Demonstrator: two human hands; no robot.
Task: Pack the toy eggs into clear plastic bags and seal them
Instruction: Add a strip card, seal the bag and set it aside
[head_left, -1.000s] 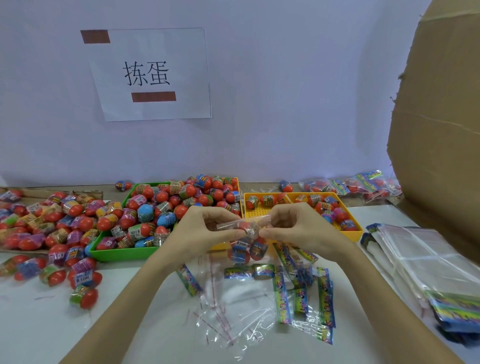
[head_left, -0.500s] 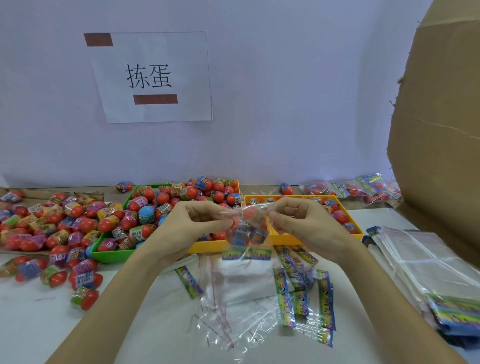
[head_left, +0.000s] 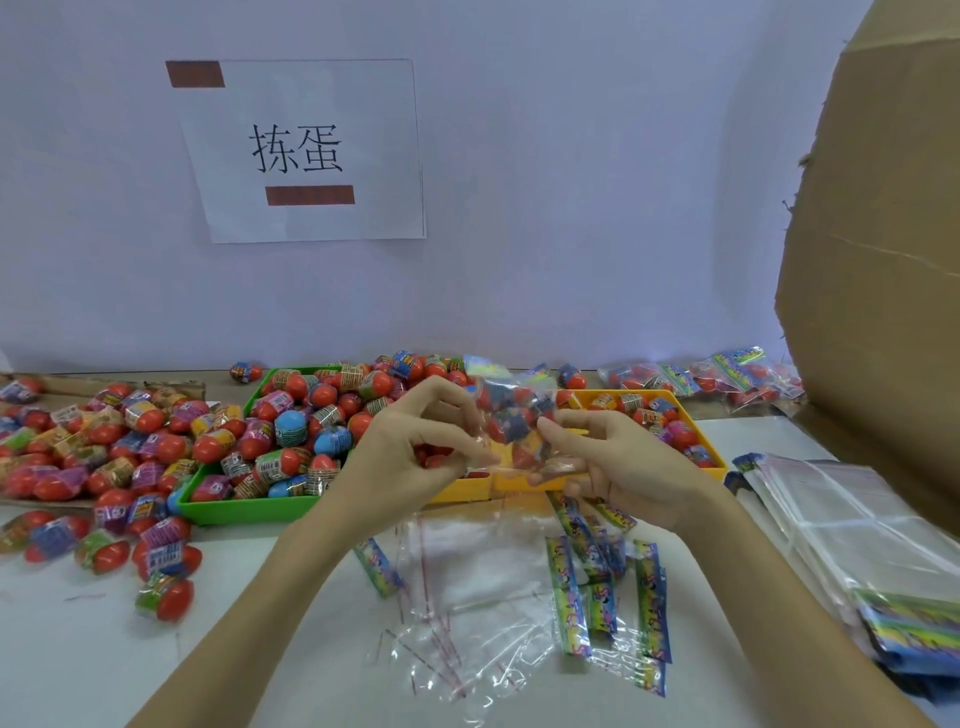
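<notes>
**One bag in hand at the sealing stage; most eggs still loose**

You are holding a clear plastic bag (head_left: 511, 415) with several toy eggs inside it, raised above the desk (head_left: 78, 649) between both hands and in front of the yellow tray (head_left: 613, 475). The bag is blurred, so the egg count and the state of its flap cannot be read. By my judgement you are closing or sealing this bag, not filling it.

Your left hand (head_left: 415, 447) is pinching the bag's lower left edge between thumb and curled fingers. Your right hand (head_left: 608, 457) is gripping the right side, fingers bent around the plastic, palm turned toward you. Both forearms are reaching in from the near edge, wrists level.

Work done: a row of filled bags (head_left: 722, 376) is lying at the back right, against the wall.

Work left is considerable, as I judge it. The green tray (head_left: 234, 506) is heaped with loose eggs, more are lying in the yellow tray, and a pile of loose eggs (head_left: 93, 447) is spreading over the desk on the left. A stack of unused bags (head_left: 841, 525) is waiting on the right. Empty bags (head_left: 467, 613) and printed header strips (head_left: 602, 587) are lying directly below your hands.
</notes>
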